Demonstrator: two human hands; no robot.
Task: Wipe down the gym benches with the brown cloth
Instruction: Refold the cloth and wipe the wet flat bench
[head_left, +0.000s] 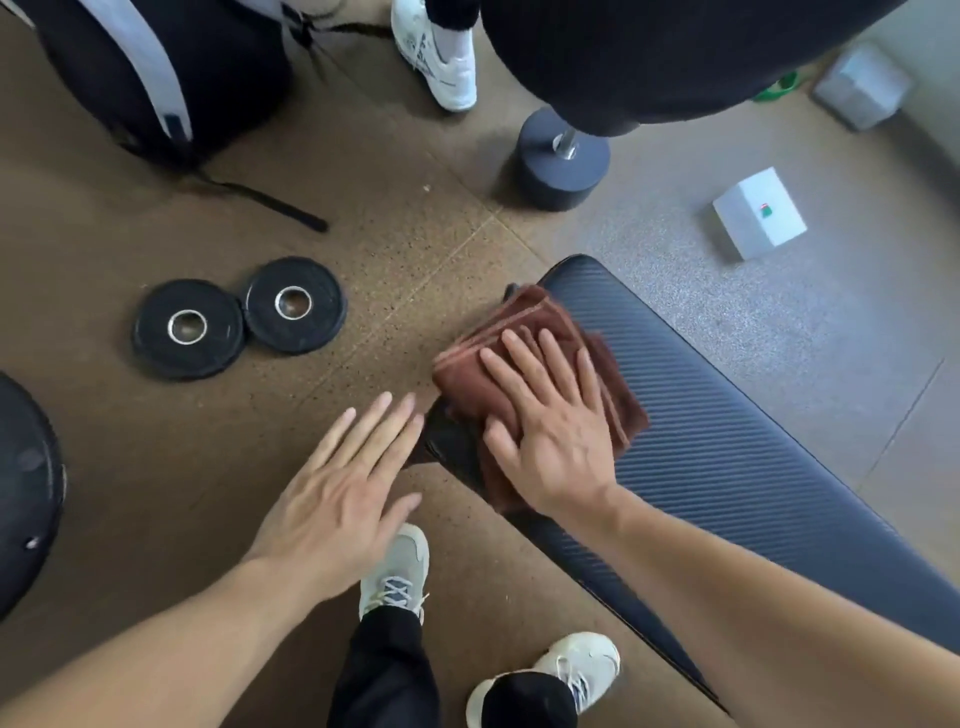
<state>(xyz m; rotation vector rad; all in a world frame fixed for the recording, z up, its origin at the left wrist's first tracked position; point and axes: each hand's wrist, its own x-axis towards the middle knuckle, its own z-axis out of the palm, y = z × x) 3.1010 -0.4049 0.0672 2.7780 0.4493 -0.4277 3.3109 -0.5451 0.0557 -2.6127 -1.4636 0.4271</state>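
Cloth (540, 374), brown and folded, is pressed flat at the desk's (727, 415) near-left edge by the right hand (556, 431), fingers (524, 348) spread. The left hand (337, 499) is held open beside it, touching nothing. Even pressure and long strokes along the desk are advised.

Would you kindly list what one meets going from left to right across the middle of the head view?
Two weight plates → left hand → right hand flat on the brown cloth → gym bench → white box.

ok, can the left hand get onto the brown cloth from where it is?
Probably yes. The left hand hovers open beside the bench, fingertips close to the brown cloth. Nothing lies between them; only the right hand, pressed flat on the cloth, takes up part of it.
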